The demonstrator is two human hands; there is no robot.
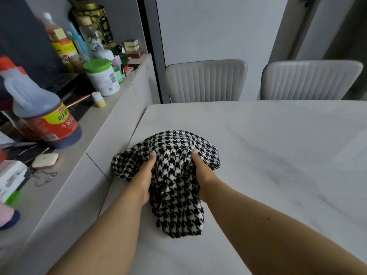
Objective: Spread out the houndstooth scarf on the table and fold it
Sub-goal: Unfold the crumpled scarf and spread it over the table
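The black-and-white houndstooth scarf (174, 175) lies bunched in a crumpled heap near the left edge of the white marble table (278, 155). My left hand (146, 175) grips the heap's left side, thumb pressed into the cloth. On the heap's right side my right hand (202, 173) is closed on the fabric; most of its fingers are buried in the folds. One end of the scarf trails toward me between my forearms.
A grey sideboard (111, 120) runs along the table's left edge, crowded with a large soy sauce bottle (41, 108), a green-lidded white tub (102, 78), other bottles and small boxes. Two pale ribbed chairs (206, 80) (309, 80) stand at the table's far side.
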